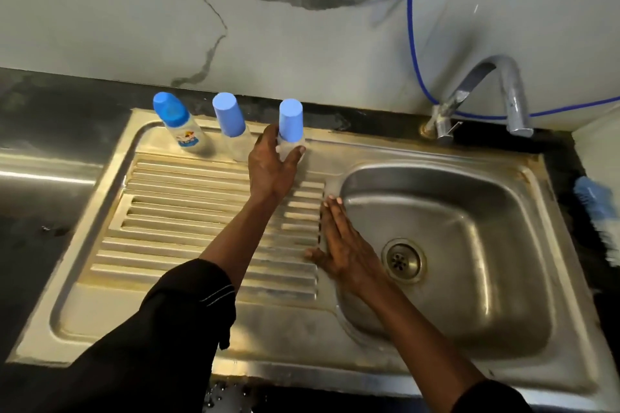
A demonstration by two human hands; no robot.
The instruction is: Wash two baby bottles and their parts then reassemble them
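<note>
Three clear baby bottles with blue caps stand along the back of the steel drainboard [188,245]. The left bottle [183,129] has a printed label. The middle bottle [231,126] stands beside it. My left hand [271,164] grips the clear body of the right bottle [291,122], which is upright with its cap on. My right hand [342,245] lies flat with straight fingers on the ridge between the drainboard and the sink basin [469,211], holding nothing.
A chrome tap [486,94] stands at the back right, no water running. A blue hose [411,27] and cables hang on the marble wall. A blue-and-white brush [599,211] lies on the dark counter at the right edge. The drain [402,260] is open.
</note>
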